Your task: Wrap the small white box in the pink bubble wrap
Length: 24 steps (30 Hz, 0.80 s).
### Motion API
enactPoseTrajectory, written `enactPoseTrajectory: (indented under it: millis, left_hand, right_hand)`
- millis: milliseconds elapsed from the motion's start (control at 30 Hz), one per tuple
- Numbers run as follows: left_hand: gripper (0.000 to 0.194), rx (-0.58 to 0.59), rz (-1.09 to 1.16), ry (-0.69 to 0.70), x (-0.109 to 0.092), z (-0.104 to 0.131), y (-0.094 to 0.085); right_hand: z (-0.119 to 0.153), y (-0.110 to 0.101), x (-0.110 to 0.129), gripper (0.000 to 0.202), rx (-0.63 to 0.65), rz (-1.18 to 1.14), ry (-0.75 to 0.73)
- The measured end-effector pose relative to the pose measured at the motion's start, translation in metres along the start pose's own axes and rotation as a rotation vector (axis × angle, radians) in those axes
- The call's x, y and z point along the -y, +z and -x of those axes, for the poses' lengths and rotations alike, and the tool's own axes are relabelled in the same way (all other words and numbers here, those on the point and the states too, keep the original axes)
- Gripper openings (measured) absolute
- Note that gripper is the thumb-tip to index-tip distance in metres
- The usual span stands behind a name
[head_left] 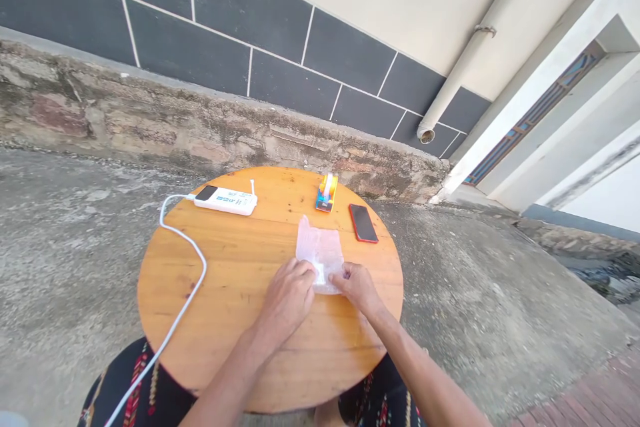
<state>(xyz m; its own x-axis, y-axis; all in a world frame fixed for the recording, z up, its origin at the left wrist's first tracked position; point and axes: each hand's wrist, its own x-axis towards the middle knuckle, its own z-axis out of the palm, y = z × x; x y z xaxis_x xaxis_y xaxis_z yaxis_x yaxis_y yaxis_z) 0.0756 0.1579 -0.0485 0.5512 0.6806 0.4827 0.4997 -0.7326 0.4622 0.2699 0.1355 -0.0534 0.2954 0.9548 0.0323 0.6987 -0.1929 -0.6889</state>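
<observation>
A thin, pinkish, see-through plastic sheet or bag [323, 244] lies on the round wooden table [225, 320], with a small whitish piece [320, 273] at its near part. My left hand [294, 287] is at the sheet's left near edge, fingers bent and pressed together on it. On the right near edge, my right hand [356, 281] pinches the same sheet between thumb and fingers. Whether the whitish piece is inside or on top of the plastic is too small to tell.
A yellow and blue tape dispenser [327, 193] stands beyond the sheet, and a red-edged phone [363, 223] lies to its right. At the back left is a white power bank-like device [227, 200]; its white cable [203, 260] runs over the table's left side.
</observation>
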Motion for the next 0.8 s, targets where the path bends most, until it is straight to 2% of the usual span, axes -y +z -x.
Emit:
enactPoseTrajectory:
  millis: [133, 300, 600, 800]
  left_hand:
    - [0.025, 0.023, -0.044, 0.0, -0.001, -0.002, -0.001]
    - [0.025, 0.046, -0.06, 0.009, -0.001, -0.003, -0.002]
    - [0.024, 0.059, -0.061, 0.017, -0.002, -0.004, -0.003]
    - [0.024, 0.058, -0.04, 0.019, 0.0, -0.004, -0.004]
  right_hand:
    - [0.002, 0.009, 0.009, 0.021, -0.085, 0.088, -0.038]
    - [0.0, 0.019, 0.017, 0.016, -0.131, 0.093, -0.065]
    - [0.006, 0.014, 0.019, 0.022, -0.089, -0.134, -0.147]
    - [0.011, 0.019, 0.025, 0.021, -0.078, -0.2, -0.196]
